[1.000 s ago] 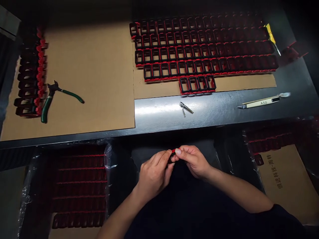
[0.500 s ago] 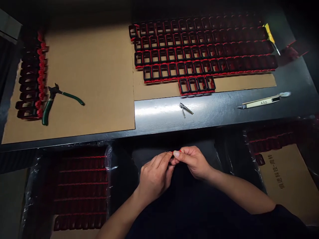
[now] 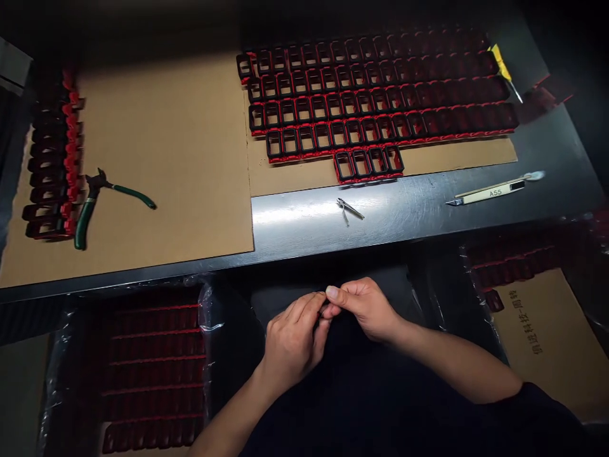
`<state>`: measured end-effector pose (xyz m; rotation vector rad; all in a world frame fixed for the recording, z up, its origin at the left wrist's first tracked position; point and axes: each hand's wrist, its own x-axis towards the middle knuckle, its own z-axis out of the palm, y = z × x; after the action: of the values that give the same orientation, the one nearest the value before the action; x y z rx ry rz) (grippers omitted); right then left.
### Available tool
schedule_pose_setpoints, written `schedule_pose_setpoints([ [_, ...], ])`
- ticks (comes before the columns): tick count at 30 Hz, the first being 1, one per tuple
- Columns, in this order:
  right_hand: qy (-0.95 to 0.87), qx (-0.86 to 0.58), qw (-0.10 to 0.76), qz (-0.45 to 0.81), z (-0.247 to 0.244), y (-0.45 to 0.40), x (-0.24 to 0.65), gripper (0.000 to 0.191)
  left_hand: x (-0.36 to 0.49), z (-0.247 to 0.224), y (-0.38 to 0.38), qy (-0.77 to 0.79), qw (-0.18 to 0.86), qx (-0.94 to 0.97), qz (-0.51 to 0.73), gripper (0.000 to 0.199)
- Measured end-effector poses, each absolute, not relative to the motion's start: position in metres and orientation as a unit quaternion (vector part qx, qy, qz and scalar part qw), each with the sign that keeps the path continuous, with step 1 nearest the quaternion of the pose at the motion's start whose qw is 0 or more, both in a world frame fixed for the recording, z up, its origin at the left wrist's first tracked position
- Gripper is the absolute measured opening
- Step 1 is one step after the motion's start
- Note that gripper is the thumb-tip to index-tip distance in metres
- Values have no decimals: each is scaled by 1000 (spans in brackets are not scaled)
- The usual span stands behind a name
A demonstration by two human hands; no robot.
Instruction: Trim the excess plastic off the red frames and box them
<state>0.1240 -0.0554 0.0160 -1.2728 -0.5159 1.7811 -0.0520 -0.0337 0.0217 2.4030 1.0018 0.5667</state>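
My left hand (image 3: pixel 295 336) and my right hand (image 3: pixel 366 308) meet in front of my body, below the table's front edge. Both are closed, fingertips pressed together in a pinch. A small red part showed between them a moment ago; now the fingers cover it and its shape cannot be made out. Nearest on the table lies a nail clipper (image 3: pixel 349 208). Behind it stand rows of black and red rectangular frames (image 3: pixel 352 132), with a short row of the same frames (image 3: pixel 368 165) in front.
Green-handled cutting pliers (image 3: pixel 98 184) lie on cardboard (image 3: pixel 190 158), beside more frames (image 3: pixel 50 171) at left. At right are a cream knife marked A55 (image 3: pixel 495 192) and a yellow-handled tool (image 3: pixel 502 66). Plastic-lined boxes (image 3: pixel 205 311) with frames flank me; the right one holds printed cardboard (image 3: pixel 547 355).
The red bit between my fingertips has gone out of sight behind them. My hands stay pinched together in nearly the same place. The view has shifted slightly, moving the table items left.
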Motion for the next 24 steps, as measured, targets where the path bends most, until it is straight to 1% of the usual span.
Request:
schedule_pose_setpoints([
  [3, -168, -449, 435, 762, 21, -54, 130, 61, -53, 21, -34, 373, 259, 866, 208, 31],
  [5, -146, -400, 441, 790, 22, -56, 136, 64, -54, 21, -34, 380, 275, 857, 214, 34],
  [7, -145, -377, 446, 799, 22, -58, 141, 57, -54, 19, -35, 383, 287, 850, 220, 35],
  [11, -173, -375, 446, 794, 19, -60, 145, 39, -53, 18, -35, 387, 285, 846, 230, 35],
  [15, -207, -387, 442, 783, 18, -62, 144, 28, -53, 16, -34, 383, 280, 846, 243, 35],
  [20, -228, -411, 438, 766, 18, -62, 141, 23, -54, 15, -35, 387, 291, 842, 239, 36],
  [24, -205, -412, 433, 775, 16, -61, 140, 26, -54, 15, -35, 386, 304, 836, 245, 38],
])
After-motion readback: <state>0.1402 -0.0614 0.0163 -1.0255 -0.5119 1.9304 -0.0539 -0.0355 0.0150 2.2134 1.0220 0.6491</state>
